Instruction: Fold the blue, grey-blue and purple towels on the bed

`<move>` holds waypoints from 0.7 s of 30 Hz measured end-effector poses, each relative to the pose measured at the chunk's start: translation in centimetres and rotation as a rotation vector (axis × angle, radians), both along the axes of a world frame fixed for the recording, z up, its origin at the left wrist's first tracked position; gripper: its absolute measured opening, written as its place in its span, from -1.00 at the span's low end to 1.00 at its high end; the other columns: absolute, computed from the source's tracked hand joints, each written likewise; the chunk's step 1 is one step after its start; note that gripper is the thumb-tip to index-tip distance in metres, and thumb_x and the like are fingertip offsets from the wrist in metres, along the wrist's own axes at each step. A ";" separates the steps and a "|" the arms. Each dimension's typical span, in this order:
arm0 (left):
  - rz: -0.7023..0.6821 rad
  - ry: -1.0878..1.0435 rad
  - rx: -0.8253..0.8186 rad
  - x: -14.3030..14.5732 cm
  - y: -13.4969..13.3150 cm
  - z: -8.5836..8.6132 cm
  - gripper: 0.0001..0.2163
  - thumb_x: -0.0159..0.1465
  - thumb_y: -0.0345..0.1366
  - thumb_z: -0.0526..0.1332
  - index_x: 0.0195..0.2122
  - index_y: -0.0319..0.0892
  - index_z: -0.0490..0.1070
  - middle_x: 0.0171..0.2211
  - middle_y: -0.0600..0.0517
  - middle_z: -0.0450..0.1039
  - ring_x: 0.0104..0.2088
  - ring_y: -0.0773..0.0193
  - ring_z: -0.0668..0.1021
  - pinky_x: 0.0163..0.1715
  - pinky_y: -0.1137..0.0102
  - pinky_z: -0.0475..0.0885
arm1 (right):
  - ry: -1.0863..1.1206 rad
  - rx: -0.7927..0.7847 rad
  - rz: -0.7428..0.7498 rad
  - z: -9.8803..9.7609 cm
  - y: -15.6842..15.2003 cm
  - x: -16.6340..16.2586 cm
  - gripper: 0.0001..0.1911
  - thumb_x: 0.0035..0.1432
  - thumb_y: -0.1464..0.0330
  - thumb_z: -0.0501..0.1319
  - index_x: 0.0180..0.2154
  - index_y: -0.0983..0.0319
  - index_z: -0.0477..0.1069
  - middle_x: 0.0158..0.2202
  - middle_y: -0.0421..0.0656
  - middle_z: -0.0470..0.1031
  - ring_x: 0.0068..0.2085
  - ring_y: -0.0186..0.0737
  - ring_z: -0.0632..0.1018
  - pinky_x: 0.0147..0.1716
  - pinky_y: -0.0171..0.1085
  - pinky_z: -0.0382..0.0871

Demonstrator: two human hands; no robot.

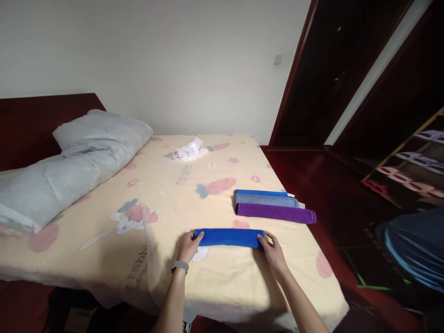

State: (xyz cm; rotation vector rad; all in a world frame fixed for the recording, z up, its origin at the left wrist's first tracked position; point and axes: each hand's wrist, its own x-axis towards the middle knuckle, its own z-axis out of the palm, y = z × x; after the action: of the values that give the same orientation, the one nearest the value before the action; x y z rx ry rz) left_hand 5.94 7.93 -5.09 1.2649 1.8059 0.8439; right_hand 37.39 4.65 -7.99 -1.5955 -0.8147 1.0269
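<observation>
A bright blue towel (229,237), folded into a long narrow strip, lies across the near part of the bed (173,194). My left hand (189,246), with a watch on its wrist, grips the strip's left end. At the strip's right end my right hand (272,251) pinches the cloth. Both hands have their fingers closed on the towel. Beyond it to the right lie three more folded strips side by side: a blue one (262,193), a grey-blue one (267,200) and a purple one (275,213).
A grey pillow (74,159) lies at the bed's left by a dark headboard. A crumpled white plastic bag (190,150) sits at the far side. Dark wooden floor (312,180) and a shelf rack (412,162) are to the right, with a blue object (416,247) on the floor.
</observation>
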 end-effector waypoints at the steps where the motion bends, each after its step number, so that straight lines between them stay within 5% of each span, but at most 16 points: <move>1: 0.001 -0.058 0.000 0.0 0.0 -0.2 -0.55 0.10 0.20 0.29 -0.52 -0.13 0.36 -0.61 0.12 0.35 -0.53 0.26 0.47 -0.55 0.44 0.25 | 0.046 0.007 0.000 0.2 -0.1 0.1 -0.27 -0.09 -0.14 0.32 0.01 0.15 0.33 -0.27 -0.16 0.60 -0.17 -0.03 0.64 -0.26 -0.17 0.58; 8: -0.001 -0.420 0.042 1.1 -0.3 0.7 -0.49 -0.05 0.20 0.41 -0.58 -0.15 0.30 -0.66 0.21 0.20 -0.65 0.46 0.25 -0.64 0.50 0.07 | 0.230 -0.002 -0.070 0.6 -1.1 2.1 -0.37 -0.10 -0.03 0.41 -0.06 0.16 0.40 -0.25 -0.14 0.61 -0.14 0.01 0.63 -0.24 -0.17 0.59; 15: -0.016 -0.663 0.116 4.3 -1.0 3.0 -0.55 -0.11 0.10 0.46 -0.51 -0.15 0.37 -0.48 0.08 0.45 -0.38 0.31 0.52 -0.37 0.47 0.37 | 0.240 0.094 -0.153 2.3 -2.1 4.9 -0.34 -0.10 0.00 0.45 -0.02 0.19 0.44 -0.08 -0.13 0.58 -0.10 -0.11 0.61 -0.19 -0.30 0.56; 21: -0.057 -0.683 0.168 11.0 4.5 5.2 -0.55 -0.08 0.03 0.49 -0.61 -0.14 0.28 -0.58 0.09 0.39 -0.49 0.34 0.46 -0.50 0.46 0.29 | -0.015 0.194 -0.224 5.9 2.2 12.4 -0.31 -0.13 -0.02 0.45 -0.03 0.24 0.48 -0.21 -0.09 0.60 -0.31 -0.14 0.61 -0.32 -0.22 0.57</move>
State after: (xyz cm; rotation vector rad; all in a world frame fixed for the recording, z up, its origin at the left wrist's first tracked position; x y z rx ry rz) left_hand 16.94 12.46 0.15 0.9544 1.1671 1.2324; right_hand 49.82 6.83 -2.10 -1.4910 -0.7050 0.7540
